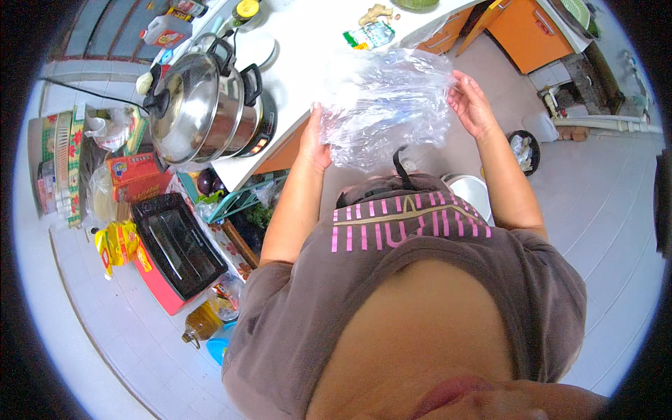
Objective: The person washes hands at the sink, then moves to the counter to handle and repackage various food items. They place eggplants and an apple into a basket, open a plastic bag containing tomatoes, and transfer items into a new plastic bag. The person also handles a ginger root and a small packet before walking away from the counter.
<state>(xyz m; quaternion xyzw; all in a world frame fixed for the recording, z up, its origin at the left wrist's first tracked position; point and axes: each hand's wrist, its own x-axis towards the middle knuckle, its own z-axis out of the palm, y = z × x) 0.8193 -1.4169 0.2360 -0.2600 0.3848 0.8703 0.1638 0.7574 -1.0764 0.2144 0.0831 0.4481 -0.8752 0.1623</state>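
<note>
A crumpled clear plastic bag [388, 107] is stretched between my two hands, in front of my body and partly over the edge of the white countertop [299, 63]. My left hand [315, 139] grips the bag's left side, thumb up. At its opposite side, my right hand [470, 102] pinches the edge with the fingertips. Beyond the bag, a green and white plastic packet [370, 35] and a piece of ginger root [375, 14] lie on the counter.
Left on the counter, a lidded steel steamer pot [210, 110] stands on an electric cooker with a lit display [262, 142]. A black and red toaster oven [178, 247] is further left. A metal bucket [470, 191] and a waste bin [525, 152] stand on the floor at right.
</note>
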